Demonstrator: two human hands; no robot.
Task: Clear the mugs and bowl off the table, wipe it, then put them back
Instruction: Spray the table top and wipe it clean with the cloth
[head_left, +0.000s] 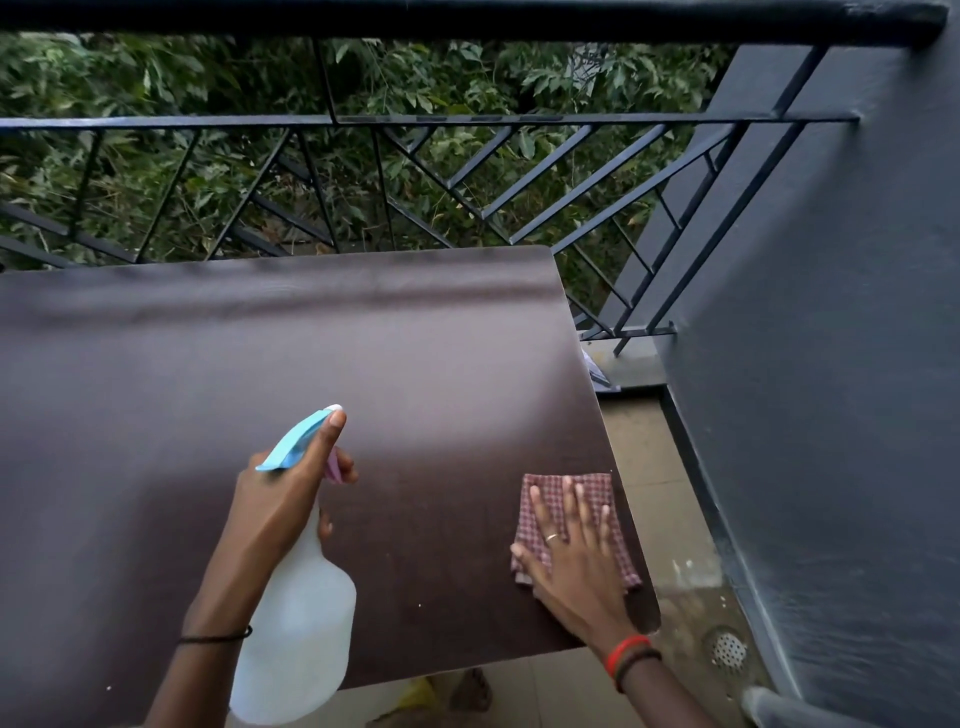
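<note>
The dark brown table fills the lower left of the head view, with no mugs or bowl in sight. My left hand grips a translucent white spray bottle with a light blue trigger head, held over the table's near part, one finger lying along the nozzle. My right hand lies flat, fingers spread, on a red-and-white checked cloth pressed against the table near its right front corner.
A black metal railing runs right behind the table, with green foliage beyond. A dark grey wall stands on the right. Between table and wall is a tiled floor strip with a round drain.
</note>
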